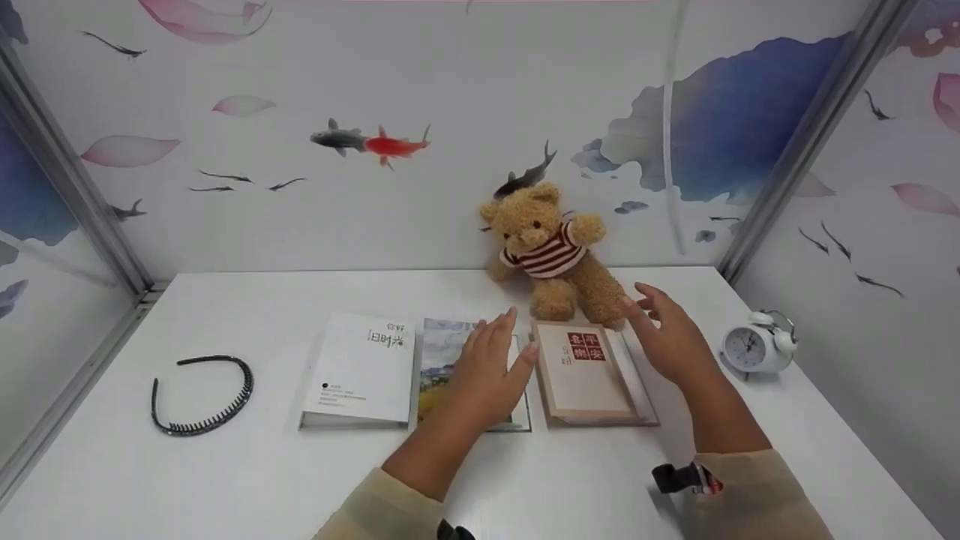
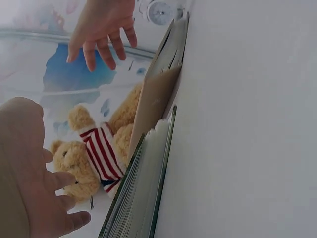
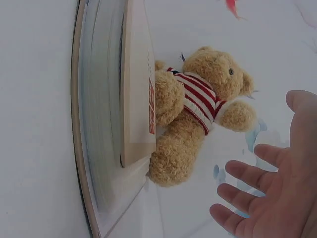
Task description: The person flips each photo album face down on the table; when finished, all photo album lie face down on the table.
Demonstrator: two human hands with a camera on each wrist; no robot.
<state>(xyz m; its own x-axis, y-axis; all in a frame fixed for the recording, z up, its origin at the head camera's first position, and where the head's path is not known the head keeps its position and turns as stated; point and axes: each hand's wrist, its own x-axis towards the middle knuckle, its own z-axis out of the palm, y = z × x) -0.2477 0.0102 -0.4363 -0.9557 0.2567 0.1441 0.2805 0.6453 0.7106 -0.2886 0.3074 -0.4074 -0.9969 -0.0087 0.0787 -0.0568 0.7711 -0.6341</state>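
Three books lie in a row on the white table [image 1: 225, 487]. The beige book [image 1: 583, 370] with a red seal lies at the right of the row, feet of the teddy bear [image 1: 551, 251] just at its 12 o'clock edge. The painted-cover book [image 1: 442, 352] lies in the middle, the white book [image 1: 361, 369] at its 9 o'clock.

Left hand [image 1: 486, 371] rests flat over the painted-cover book, fingers straight and slightly spread, thumb tip reaching toward the beige book's left edge. Right hand [image 1: 671, 337] hovers at the beige book's 2 o'clock corner, fingers spread and relaxed, gripping nothing; the wrist views show both palms open.

Step in hand, by judgement: the approach to the beige book, no grip made yet. Next move likely calls for both hands closing on its opposite edges without nudging the bear.

Alarm clock [image 1: 756, 346] at 3 o'clock, black headband [image 1: 202, 396] at 9 o'clock.
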